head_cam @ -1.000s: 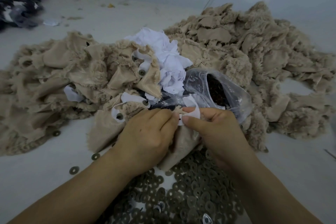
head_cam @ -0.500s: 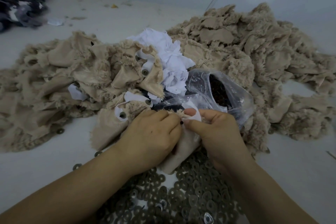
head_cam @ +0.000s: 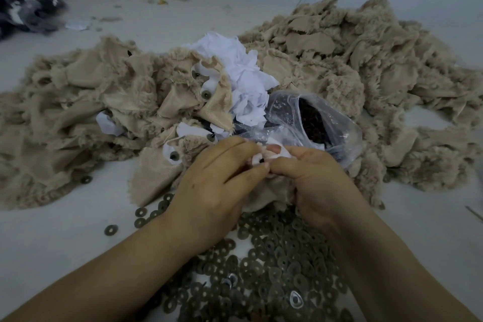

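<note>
My left hand (head_cam: 217, 185) and my right hand (head_cam: 311, 180) meet over a beige plush fabric piece (head_cam: 156, 180) at the centre. Between the fingertips sits a small white felt patch (head_cam: 257, 159) with a dark stud in it; both hands pinch the fabric around it. The part of the piece under my palms is hidden. A heap of grey metal washers (head_cam: 274, 264) lies just below my wrists.
Piles of beige plush pieces lie left (head_cam: 65, 102) and right (head_cam: 379, 65). White felt scraps (head_cam: 243, 73) and a clear plastic bag of dark studs (head_cam: 313, 123) sit behind my hands. Dark fabric (head_cam: 26, 5) lies far left.
Both hands have stayed on the same piece; the fingertips shifted slightly and the white patch with its dark stud now shows between them.
</note>
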`<state>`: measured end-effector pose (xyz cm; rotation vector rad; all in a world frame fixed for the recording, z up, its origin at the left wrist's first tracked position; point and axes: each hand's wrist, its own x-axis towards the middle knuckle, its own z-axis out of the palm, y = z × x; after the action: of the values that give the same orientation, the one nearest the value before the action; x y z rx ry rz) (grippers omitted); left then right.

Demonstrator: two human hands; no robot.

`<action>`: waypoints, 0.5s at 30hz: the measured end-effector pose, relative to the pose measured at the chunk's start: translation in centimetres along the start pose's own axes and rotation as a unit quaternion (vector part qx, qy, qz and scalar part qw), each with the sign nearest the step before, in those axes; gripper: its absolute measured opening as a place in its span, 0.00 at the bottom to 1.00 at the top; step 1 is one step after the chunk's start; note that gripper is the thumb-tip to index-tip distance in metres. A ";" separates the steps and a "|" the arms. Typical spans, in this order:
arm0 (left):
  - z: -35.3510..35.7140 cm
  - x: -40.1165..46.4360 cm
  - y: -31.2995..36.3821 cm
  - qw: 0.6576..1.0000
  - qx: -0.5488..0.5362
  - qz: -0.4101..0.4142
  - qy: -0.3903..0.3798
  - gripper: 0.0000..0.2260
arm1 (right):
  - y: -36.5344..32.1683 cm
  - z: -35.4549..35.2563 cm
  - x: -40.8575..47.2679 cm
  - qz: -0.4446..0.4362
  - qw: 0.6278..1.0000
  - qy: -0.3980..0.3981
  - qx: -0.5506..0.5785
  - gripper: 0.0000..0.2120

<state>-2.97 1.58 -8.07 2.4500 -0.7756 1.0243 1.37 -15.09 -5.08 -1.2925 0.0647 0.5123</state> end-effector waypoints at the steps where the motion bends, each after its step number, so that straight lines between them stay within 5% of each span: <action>1: 0.0 0.1 -0.1 1.000 -0.002 0.004 0.001 0.08 | 0.1 0.0 0.0 -0.005 1.000 0.000 -0.008 0.10; 11: -0.7 0.3 -1.0 0.998 -0.022 0.039 -0.038 0.10 | 0.3 0.4 -0.1 0.006 0.999 -0.041 -0.018 0.10; 13: -1.0 0.2 -1.4 0.998 -0.013 0.042 -0.050 0.08 | 0.3 0.7 -0.2 0.006 0.996 -0.007 -0.090 0.16; 15: -1.7 0.1 -2.0 0.998 -0.008 0.034 -0.057 0.09 | -0.1 0.7 -0.7 -0.046 0.960 0.074 -0.267 0.11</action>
<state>-2.60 4.01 -7.14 2.5003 -0.9055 0.9049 0.64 -14.65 -4.53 -1.8548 -0.0116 0.3605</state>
